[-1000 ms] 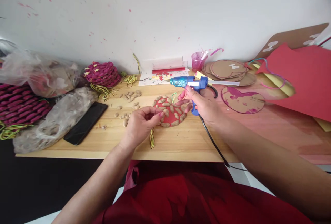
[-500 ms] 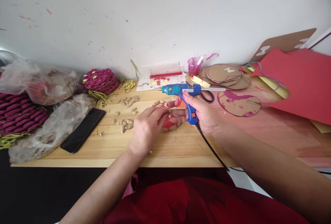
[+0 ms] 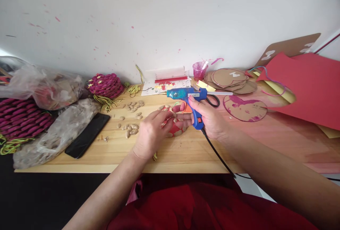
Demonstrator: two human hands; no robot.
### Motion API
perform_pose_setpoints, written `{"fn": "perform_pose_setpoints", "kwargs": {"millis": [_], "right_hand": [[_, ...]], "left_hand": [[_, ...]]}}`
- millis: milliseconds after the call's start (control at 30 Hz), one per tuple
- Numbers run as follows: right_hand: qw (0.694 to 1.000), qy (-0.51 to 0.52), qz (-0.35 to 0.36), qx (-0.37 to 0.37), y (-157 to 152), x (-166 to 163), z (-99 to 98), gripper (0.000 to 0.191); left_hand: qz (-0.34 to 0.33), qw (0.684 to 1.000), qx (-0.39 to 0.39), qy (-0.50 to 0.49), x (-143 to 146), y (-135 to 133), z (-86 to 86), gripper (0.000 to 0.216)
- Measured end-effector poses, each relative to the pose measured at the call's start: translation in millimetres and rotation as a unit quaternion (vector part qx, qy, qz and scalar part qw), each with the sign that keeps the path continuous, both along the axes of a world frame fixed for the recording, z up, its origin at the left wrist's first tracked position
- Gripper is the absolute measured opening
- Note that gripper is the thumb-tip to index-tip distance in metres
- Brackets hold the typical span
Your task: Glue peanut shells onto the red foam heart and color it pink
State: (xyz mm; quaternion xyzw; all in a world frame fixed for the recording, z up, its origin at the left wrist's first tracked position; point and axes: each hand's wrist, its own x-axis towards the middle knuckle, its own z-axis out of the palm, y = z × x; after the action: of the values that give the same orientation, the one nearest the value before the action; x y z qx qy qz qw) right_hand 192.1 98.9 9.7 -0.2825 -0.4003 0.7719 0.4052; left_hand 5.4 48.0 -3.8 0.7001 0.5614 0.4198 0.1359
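My right hand [image 3: 214, 118] is wrapped round a blue hot glue gun [image 3: 198, 116], its nozzle pointing left and a white glue stick poking out behind. Some of this hand's fingers stretch left past the handle, over a red piece [image 3: 174, 129] with peanut shells stuck on it. My left hand [image 3: 151, 130] is over the left side of that red piece. Its thumb and fingers are bent and look slightly apart, with nothing visible between them. Both hands hide much of the red piece. Several loose peanuts [image 3: 134, 127] lie left of my left hand.
A black phone [image 3: 87, 136] and a plastic bag of peanuts [image 3: 57, 130] lie left. Purple woven pieces [image 3: 106, 84] stand behind. Star cutouts [image 3: 167, 84], a pink-stained cup [image 3: 199, 71], stacked cardboard shapes [image 3: 230, 77], a cardboard heart [image 3: 245, 109] and red sheets [image 3: 313, 84] lie further back and right.
My left thumb and fingertips have parted a little, and that hand has drawn slightly away from the right fingers. The glue gun stays in my right hand. The view has shifted slightly.
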Motion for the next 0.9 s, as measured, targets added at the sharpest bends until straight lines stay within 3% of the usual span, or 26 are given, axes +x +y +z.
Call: {"fn": "perform_pose_setpoints", "kwargs": {"millis": [67, 167, 267, 333, 467, 633, 900], "right_hand": [[1.0, -0.009, 0.009, 0.019, 0.3, 2.1, 0.9, 0.039], [0.997, -0.015, 0.02, 0.067, 0.0, 5.7, 3.1, 0.041], [0.99, -0.042, 0.019, 0.131, -1.3, 9.0, 4.3, 0.039], [0.983, -0.063, 0.019, 0.171, -2.6, 10.5, 4.0, 0.04], [0.962, -0.128, -0.002, 0.242, -5.4, 11.3, 2.0, 0.045], [0.939, -0.158, -0.012, 0.306, -8.5, 8.5, 0.9, 0.036], [0.933, -0.164, -0.005, 0.322, -9.8, 8.8, -3.5, 0.03]], "left_hand": [[0.007, 0.983, -0.086, -0.16, -4.7, 5.0, 4.2, 0.016], [-0.02, 0.904, -0.2, -0.378, -17.7, 15.9, 10.7, 0.033], [-0.062, 0.832, -0.264, -0.485, -30.4, 27.8, 15.0, 0.039], [-0.089, 0.804, -0.282, -0.517, -35.9, 34.6, 14.6, 0.04], [-0.128, 0.781, -0.279, -0.543, -41.8, 42.8, 5.2, 0.04], [-0.148, 0.773, -0.277, -0.551, -48.9, 43.5, -5.6, 0.038], [-0.132, 0.775, -0.276, -0.552, -48.7, 41.3, -1.9, 0.036]]}}
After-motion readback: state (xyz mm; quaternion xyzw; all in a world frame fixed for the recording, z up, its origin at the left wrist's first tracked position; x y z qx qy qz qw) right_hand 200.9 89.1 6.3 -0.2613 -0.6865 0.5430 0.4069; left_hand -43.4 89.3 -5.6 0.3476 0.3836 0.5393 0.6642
